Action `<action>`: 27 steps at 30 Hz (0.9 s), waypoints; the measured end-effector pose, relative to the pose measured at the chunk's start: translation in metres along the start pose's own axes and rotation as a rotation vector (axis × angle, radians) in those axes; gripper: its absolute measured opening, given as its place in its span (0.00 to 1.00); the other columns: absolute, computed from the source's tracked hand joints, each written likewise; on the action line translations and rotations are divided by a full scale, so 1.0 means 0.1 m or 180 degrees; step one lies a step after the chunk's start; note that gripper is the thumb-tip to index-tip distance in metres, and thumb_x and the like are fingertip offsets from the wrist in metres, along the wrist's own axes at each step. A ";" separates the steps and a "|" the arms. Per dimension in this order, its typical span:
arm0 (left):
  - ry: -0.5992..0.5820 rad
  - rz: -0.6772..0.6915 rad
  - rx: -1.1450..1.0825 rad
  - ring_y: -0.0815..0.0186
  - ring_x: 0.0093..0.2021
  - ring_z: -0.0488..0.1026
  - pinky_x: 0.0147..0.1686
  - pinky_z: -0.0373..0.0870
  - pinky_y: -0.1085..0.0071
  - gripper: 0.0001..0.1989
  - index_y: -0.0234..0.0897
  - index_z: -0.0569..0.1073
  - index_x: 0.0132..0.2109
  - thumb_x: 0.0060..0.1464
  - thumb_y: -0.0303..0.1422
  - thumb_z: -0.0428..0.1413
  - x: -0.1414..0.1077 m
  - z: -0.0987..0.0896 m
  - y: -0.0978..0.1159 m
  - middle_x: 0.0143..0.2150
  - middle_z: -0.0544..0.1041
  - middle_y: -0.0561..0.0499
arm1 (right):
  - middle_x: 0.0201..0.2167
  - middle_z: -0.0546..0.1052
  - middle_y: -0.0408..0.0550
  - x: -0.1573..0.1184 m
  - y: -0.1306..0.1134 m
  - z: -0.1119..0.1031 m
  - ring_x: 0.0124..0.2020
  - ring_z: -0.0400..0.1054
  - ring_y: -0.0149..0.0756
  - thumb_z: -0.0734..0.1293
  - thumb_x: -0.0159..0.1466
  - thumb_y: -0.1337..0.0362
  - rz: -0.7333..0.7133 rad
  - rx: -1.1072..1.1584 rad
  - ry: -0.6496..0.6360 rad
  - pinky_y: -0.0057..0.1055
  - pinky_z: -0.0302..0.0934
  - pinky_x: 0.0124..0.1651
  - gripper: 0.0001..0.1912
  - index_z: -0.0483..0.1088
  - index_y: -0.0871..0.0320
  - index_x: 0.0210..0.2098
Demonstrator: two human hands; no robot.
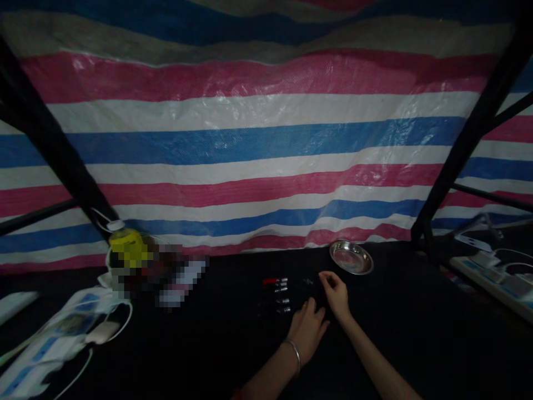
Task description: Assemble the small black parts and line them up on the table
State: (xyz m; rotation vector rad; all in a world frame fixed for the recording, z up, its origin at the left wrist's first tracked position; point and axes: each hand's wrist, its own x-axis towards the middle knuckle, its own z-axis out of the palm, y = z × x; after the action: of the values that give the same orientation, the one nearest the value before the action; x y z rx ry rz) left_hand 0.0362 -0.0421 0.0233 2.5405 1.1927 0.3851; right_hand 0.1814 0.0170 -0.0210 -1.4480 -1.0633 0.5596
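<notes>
My left hand (307, 332), a silver bracelet (295, 355) on its wrist, is low over the black tabletop with its fingers apart. I make out nothing in it. Just up and right of it, my right hand (336, 295) has thumb and forefinger pinched together; what they hold, if anything, is too dark to see. Left of both hands lies a short row of small slim pieces with shiny silver ends (283, 301); the top one has a red body (271, 281), the others look dark. A tiny shiny piece (307, 282) lies between the row and my right fingertips.
A round metal dish (352, 258) stands behind my right hand. Power strips (54, 333) with plugs and cables lie at the left; another strip (495, 283) is at the right. A yellow object (131, 247) sits back left. Black frame posts and a striped tarp (250, 144) enclose the table.
</notes>
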 end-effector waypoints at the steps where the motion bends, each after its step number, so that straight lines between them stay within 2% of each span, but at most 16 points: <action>1: 0.0037 -0.0005 -0.0022 0.62 0.46 0.67 0.46 0.67 0.65 0.12 0.39 0.69 0.47 0.56 0.31 0.47 -0.01 0.01 -0.03 0.47 0.65 0.47 | 0.29 0.76 0.48 -0.01 0.01 0.01 0.30 0.68 0.39 0.63 0.54 0.46 0.0012 0.0002 -0.0007 0.32 0.60 0.34 0.22 0.72 0.59 0.33; 5: 0.0280 -0.0182 -0.0079 0.61 0.50 0.66 0.49 0.66 0.65 0.10 0.38 0.71 0.43 0.55 0.27 0.48 0.00 0.01 -0.12 0.50 0.64 0.46 | 0.27 0.75 0.48 -0.04 0.02 0.02 0.31 0.68 0.40 0.62 0.55 0.46 -0.0173 -0.0162 -0.0050 0.34 0.61 0.36 0.21 0.72 0.58 0.31; 10: 0.0342 0.0007 0.0289 0.55 0.55 0.62 0.52 0.64 0.58 0.14 0.38 0.70 0.46 0.55 0.24 0.46 0.01 0.00 -0.09 0.58 0.61 0.43 | 0.28 0.75 0.49 -0.06 -0.06 0.01 0.32 0.67 0.41 0.63 0.55 0.48 -0.0419 -0.0480 -0.0087 0.36 0.60 0.38 0.18 0.72 0.57 0.30; 13: 0.0227 0.0076 0.0432 0.54 0.54 0.62 0.51 0.64 0.56 0.17 0.36 0.68 0.51 0.55 0.24 0.45 -0.01 0.01 -0.05 0.56 0.65 0.43 | 0.27 0.75 0.49 -0.05 -0.09 0.01 0.31 0.68 0.41 0.62 0.55 0.47 -0.0353 -0.0348 -0.0062 0.35 0.61 0.36 0.19 0.72 0.57 0.30; 17: 0.0140 0.0244 0.0390 0.56 0.52 0.63 0.50 0.65 0.59 0.19 0.33 0.67 0.52 0.54 0.21 0.44 -0.03 0.00 -0.05 0.53 0.68 0.42 | 0.26 0.75 0.49 -0.04 -0.09 0.01 0.29 0.68 0.40 0.64 0.53 0.47 -0.0277 -0.0193 -0.0063 0.34 0.61 0.35 0.19 0.71 0.58 0.29; 23: 0.0182 0.0277 0.0257 0.61 0.44 0.67 0.45 0.68 0.64 0.15 0.33 0.72 0.40 0.53 0.20 0.44 0.00 -0.04 -0.11 0.40 0.74 0.45 | 0.25 0.75 0.49 -0.02 -0.09 -0.01 0.27 0.67 0.38 0.66 0.52 0.48 -0.0337 -0.0031 -0.0123 0.34 0.60 0.33 0.19 0.71 0.59 0.29; 27: 0.0384 0.0195 0.0081 0.63 0.41 0.70 0.45 0.68 0.65 0.15 0.33 0.72 0.40 0.53 0.18 0.43 0.00 -0.07 -0.15 0.38 0.75 0.46 | 0.25 0.75 0.49 -0.03 -0.14 -0.02 0.27 0.67 0.38 0.66 0.52 0.49 -0.0471 0.0053 -0.0156 0.34 0.60 0.34 0.19 0.72 0.60 0.29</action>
State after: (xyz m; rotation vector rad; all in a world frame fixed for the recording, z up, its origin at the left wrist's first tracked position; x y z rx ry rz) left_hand 0.0232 -0.0325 0.0240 2.6134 1.1702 0.5482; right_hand 0.1779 0.0117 -0.0076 -1.3346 -1.1912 0.4988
